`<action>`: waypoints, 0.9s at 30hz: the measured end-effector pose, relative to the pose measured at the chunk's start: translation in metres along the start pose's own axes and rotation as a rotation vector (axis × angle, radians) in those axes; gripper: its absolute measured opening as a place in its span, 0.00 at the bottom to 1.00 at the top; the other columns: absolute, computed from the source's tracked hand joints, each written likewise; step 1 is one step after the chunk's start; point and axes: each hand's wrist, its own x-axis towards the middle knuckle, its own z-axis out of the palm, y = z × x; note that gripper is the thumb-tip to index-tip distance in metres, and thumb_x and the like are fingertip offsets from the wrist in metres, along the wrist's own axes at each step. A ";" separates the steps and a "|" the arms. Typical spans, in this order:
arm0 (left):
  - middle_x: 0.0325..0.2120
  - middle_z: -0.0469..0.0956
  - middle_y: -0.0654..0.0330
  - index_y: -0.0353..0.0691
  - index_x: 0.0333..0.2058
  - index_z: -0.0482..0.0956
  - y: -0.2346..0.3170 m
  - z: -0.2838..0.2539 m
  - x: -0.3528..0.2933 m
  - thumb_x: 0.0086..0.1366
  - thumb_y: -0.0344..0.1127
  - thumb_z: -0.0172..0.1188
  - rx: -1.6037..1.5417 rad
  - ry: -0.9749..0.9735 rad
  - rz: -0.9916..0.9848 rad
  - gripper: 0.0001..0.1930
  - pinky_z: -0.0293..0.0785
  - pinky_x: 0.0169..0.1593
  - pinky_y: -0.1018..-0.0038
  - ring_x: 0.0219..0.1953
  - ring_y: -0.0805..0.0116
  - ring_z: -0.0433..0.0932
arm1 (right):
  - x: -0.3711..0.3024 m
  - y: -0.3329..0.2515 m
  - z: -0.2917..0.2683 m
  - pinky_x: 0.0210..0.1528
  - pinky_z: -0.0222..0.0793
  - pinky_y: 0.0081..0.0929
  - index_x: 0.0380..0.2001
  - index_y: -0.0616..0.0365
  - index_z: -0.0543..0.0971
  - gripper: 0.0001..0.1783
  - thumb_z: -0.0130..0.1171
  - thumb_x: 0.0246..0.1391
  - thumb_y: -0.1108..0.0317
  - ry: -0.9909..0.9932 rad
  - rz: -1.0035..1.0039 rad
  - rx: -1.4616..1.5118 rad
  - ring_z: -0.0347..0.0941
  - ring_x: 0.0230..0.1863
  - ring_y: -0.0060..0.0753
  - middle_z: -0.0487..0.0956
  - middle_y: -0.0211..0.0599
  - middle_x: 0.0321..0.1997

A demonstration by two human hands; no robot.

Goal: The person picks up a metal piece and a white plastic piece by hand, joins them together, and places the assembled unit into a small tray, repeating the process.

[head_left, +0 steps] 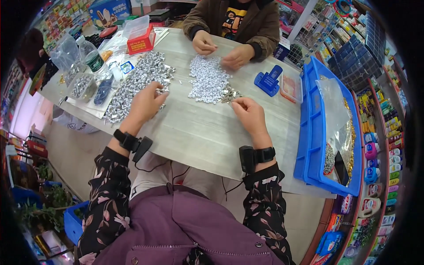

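Note:
My left hand (148, 102) is at the right edge of a large pile of small silver metal pieces (132, 90), its fingers curled round one or more of them. My right hand (250, 114) has thumb and forefinger pinched together beside a little heap of dull metal pins (230, 94). What lies between those fingertips is too small to make out. Between my hands, farther off, spreads a pile of small white round pieces (207, 78). Across the table, another person's two hands (237, 56) are at that white pile's far side.
A blue crate (304, 132) with a clear plastic bag stands along the table's right. Near it are a blue plastic device (268, 81) and a lidded clear box (291, 85). At left stand a bottle (93, 59), a tub of metal pieces (82, 86) and a red box (141, 40).

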 end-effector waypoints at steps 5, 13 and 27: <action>0.26 0.75 0.49 0.36 0.35 0.73 0.017 0.035 0.011 0.57 0.37 0.57 0.094 -0.040 0.271 0.11 0.71 0.32 0.65 0.28 0.55 0.76 | -0.003 -0.002 0.015 0.31 0.68 0.26 0.32 0.53 0.80 0.11 0.59 0.45 0.62 0.035 -0.163 -0.477 0.73 0.27 0.32 0.77 0.36 0.26; 0.28 0.74 0.46 0.34 0.28 0.72 0.014 0.058 0.025 0.55 0.38 0.56 0.321 -0.095 0.186 0.11 0.70 0.37 0.58 0.33 0.47 0.74 | -0.004 -0.007 0.017 0.30 0.67 0.31 0.30 0.55 0.79 0.11 0.58 0.45 0.60 0.018 -0.117 -0.413 0.73 0.27 0.37 0.77 0.38 0.24; 0.23 0.74 0.54 0.35 0.28 0.71 0.030 0.051 0.000 0.55 0.35 0.56 -0.201 -0.184 0.026 0.08 0.71 0.30 0.67 0.26 0.61 0.74 | -0.005 -0.002 0.012 0.29 0.67 0.20 0.30 0.60 0.78 0.07 0.58 0.49 0.68 -0.149 0.106 0.008 0.73 0.27 0.22 0.78 0.31 0.24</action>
